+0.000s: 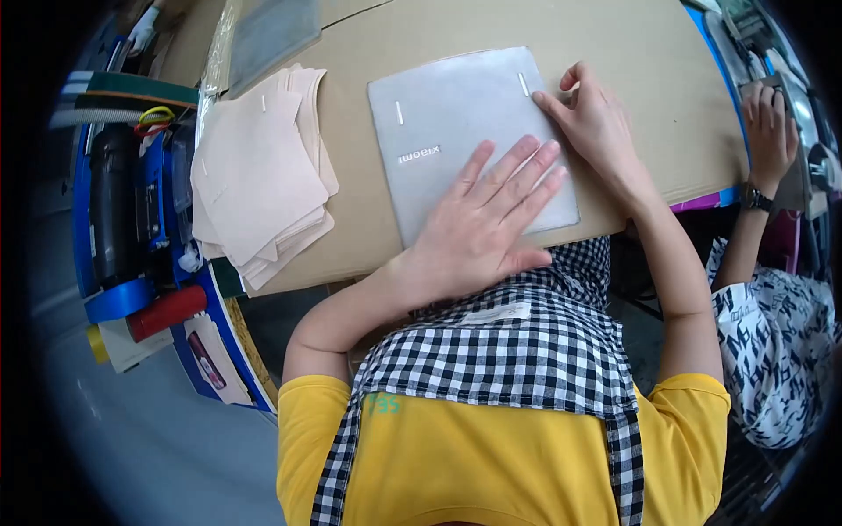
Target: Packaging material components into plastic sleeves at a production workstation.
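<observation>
A grey rectangular sheet [465, 96], slightly curved along its far edge, lies on the cardboard-covered table in front of me. It has two narrow white slots and a small line of lettering. My left hand [478, 215] is spread flat over its near right part, fingers apart and pointing away to the right. At the sheet's right edge is my right hand [596, 123], the thumb tip by the right slot. Its index finger is loosely curled with a gap to the thumb, and nothing shows between them. Left of the sheet sits an uneven stack of pale pink pieces [259, 167] with small slots.
Beyond the stack lies a clear plastic sheet [276, 39]. A blue rack at the left holds a black cylinder [118, 202], a red roll [167, 313] and yellow-handled scissors [154, 118]. On the right, another person's hand [770, 131] rests by a machine.
</observation>
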